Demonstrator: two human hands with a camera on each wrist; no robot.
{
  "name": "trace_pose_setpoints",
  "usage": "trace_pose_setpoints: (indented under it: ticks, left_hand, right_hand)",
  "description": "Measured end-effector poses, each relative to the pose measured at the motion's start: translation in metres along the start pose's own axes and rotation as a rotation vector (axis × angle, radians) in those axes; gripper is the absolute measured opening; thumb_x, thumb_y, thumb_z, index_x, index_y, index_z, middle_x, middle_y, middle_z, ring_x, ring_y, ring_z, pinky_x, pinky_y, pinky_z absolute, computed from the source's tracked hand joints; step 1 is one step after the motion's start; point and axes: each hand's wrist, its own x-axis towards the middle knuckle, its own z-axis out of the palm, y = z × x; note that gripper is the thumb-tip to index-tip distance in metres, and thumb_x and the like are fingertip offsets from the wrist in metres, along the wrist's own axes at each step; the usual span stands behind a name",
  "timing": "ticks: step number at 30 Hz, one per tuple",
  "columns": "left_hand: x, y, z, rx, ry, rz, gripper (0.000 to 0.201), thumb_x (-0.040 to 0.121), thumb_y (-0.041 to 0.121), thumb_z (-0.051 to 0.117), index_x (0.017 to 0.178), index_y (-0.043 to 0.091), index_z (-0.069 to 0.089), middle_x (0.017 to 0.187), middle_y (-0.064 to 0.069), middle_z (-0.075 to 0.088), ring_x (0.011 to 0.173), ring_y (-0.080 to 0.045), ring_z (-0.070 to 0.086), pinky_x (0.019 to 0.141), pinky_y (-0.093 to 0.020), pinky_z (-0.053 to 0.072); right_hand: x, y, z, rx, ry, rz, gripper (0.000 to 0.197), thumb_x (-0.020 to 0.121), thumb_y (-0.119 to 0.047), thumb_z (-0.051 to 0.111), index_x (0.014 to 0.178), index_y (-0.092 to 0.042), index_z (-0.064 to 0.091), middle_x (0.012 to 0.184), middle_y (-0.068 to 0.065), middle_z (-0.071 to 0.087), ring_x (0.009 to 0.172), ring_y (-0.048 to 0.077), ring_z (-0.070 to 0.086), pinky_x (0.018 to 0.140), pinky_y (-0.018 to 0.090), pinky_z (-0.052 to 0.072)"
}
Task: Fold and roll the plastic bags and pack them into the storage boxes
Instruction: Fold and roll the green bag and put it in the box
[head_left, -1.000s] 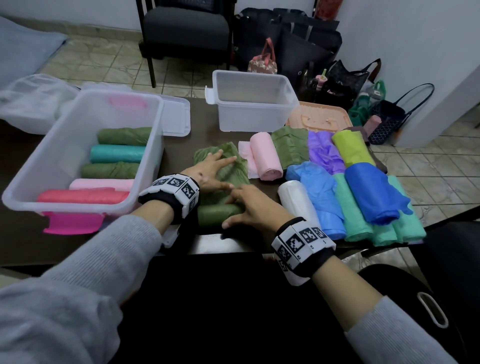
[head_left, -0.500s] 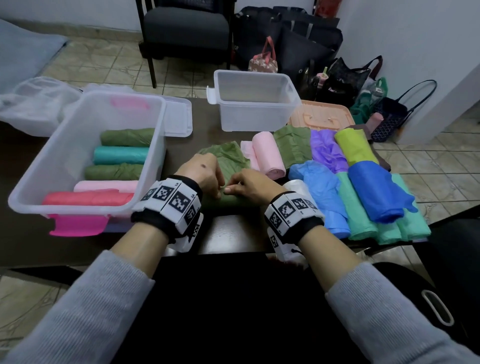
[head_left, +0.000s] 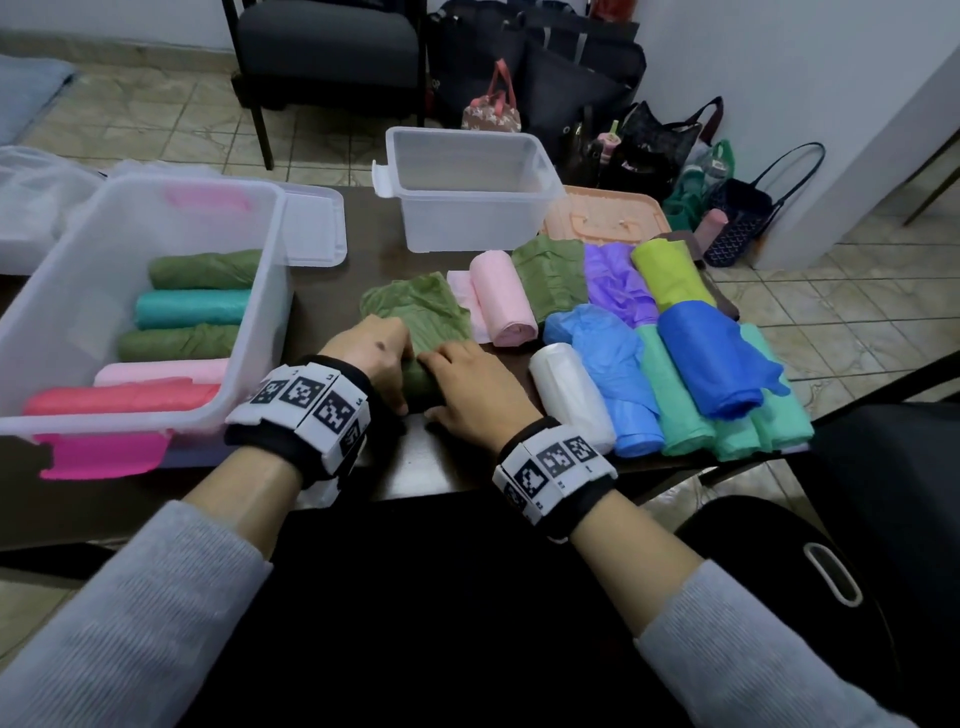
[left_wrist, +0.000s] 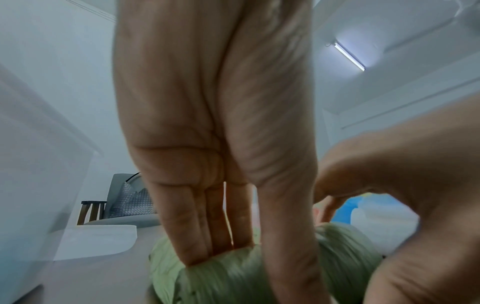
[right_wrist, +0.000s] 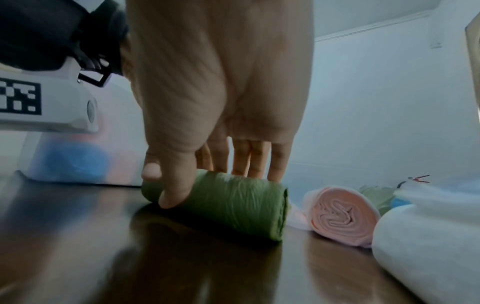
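An olive-green plastic bag (head_left: 422, 306) lies on the dark table, its near end wound into a tight roll (right_wrist: 233, 205). My left hand (head_left: 395, 364) grips the roll's left part, fingers on top (left_wrist: 192, 242) and thumb on the near side. Beside it my right hand (head_left: 441, 376) holds the right part, with the thumb (right_wrist: 171, 197) in front and the fingers behind. To the left, a clear storage box (head_left: 260, 322) holds several rolled bags. Another clear box (head_left: 467, 218) stands empty at the back.
Right of the green bag lie a pink roll (head_left: 504, 304), a white roll (head_left: 569, 395) and several blue, purple, green and yellow bags (head_left: 701, 358). A peach lid (head_left: 608, 218) and a clear lid (head_left: 317, 228) lie at the back. Chair and handbags are on the floor beyond.
My left hand has left the flat part of the bag and closed onto the roll beside the right hand. The roll has grown and moved a little further up the bag.
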Motion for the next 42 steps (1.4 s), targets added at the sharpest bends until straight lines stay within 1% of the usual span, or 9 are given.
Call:
trace_pose_setpoints:
  ticks: [8,13,16,19,26,31,35,38,42]
  left_hand:
    - [-0.006,0.000,0.001,0.059,-0.111,0.022,0.040,0.064,0.024,0.084,0.101,0.018,0.069,0.070,0.004,0.059,0.068,-0.015,0.059,0.065,-0.023,0.045]
    - [-0.009,-0.004,0.004,0.023,-0.099,0.051,0.057,0.063,0.030,0.084,0.116,0.022,0.065,0.107,0.003,0.066,0.098,-0.018,0.062,0.083,-0.026,0.050]
    - [-0.011,-0.004,0.007,-0.048,0.022,0.079,0.048,0.067,0.021,0.083,0.112,0.020,0.066,0.115,-0.003,0.064,0.092,-0.019,0.059,0.081,-0.027,0.050]
    - [-0.011,-0.003,0.008,-0.051,0.014,0.092,0.037,0.079,0.018,0.073,0.114,0.018,0.065,0.114,-0.007,0.064,0.094,-0.021,0.060,0.078,-0.026,0.047]
    - [-0.001,-0.003,0.012,-0.026,-0.040,0.092,0.031,0.093,0.017,0.047,0.121,0.017,0.061,0.124,-0.013,0.060,0.112,-0.029,0.055,0.091,-0.030,0.042]
    - [0.008,-0.004,0.013,-0.090,0.110,0.113,0.029,0.093,0.017,0.053,0.120,0.014,0.062,0.124,-0.011,0.059,0.116,-0.028,0.053,0.096,-0.031,0.041]
    - [0.009,-0.009,0.016,-0.139,0.225,0.112,0.031,0.080,0.014,0.069,0.111,0.017,0.067,0.114,-0.008,0.064,0.109,-0.026,0.059,0.095,-0.036,0.047]
    - [0.006,-0.012,0.017,-0.049,0.152,0.137,0.062,0.063,0.017,0.083,0.121,0.017,0.058,0.120,-0.008,0.059,0.113,-0.026,0.053,0.094,-0.033,0.045]
    - [0.004,-0.013,0.017,0.001,0.160,0.130,0.061,0.061,0.012,0.083,0.116,0.018,0.056,0.118,-0.008,0.059,0.107,-0.027,0.056,0.082,-0.029,0.042]
  right_hand:
    - [0.010,-0.002,-0.016,0.030,-0.220,0.035,0.047,0.084,-0.039,0.063,0.124,-0.015,0.055,0.123,0.011,0.054,0.118,0.028,0.046,0.092,0.037,0.038]
    - [0.014,0.010,-0.025,0.259,-0.437,0.045,0.037,0.089,-0.035,0.060,0.118,-0.013,0.061,0.112,0.008,0.065,0.104,0.025,0.060,0.089,0.033,0.046]
    - [0.015,0.018,-0.026,0.376,-0.382,0.101,0.048,0.089,-0.035,0.062,0.127,-0.009,0.051,0.121,0.008,0.059,0.109,0.022,0.056,0.088,0.026,0.041]
    - [0.015,0.023,-0.020,0.443,-0.246,0.116,0.038,0.086,-0.032,0.066,0.112,-0.005,0.059,0.112,0.012,0.063,0.102,0.023,0.058,0.077,0.024,0.039]
    - [-0.006,-0.005,0.010,0.128,0.169,0.109,0.022,0.095,-0.019,0.047,0.112,-0.007,0.056,0.114,0.013,0.055,0.108,0.030,0.049,0.089,0.041,0.041]
    - [-0.010,-0.002,0.020,0.052,0.064,0.058,0.064,0.087,-0.019,0.058,0.143,-0.006,0.030,0.139,0.013,0.042,0.126,0.028,0.039,0.110,0.034,0.023]
    - [0.000,0.001,0.019,-0.044,-0.032,0.072,0.081,0.079,-0.022,0.057,0.146,-0.003,0.017,0.140,0.015,0.036,0.128,0.031,0.035,0.112,0.037,0.020]
    - [0.008,0.001,0.015,0.000,-0.060,0.118,0.076,0.080,-0.029,0.056,0.143,-0.004,0.022,0.137,0.013,0.037,0.127,0.030,0.035,0.108,0.037,0.021]
    - [0.010,0.000,0.012,0.042,-0.066,0.146,0.064,0.080,-0.045,0.059,0.129,-0.008,0.039,0.129,0.012,0.044,0.123,0.029,0.038,0.101,0.039,0.030]
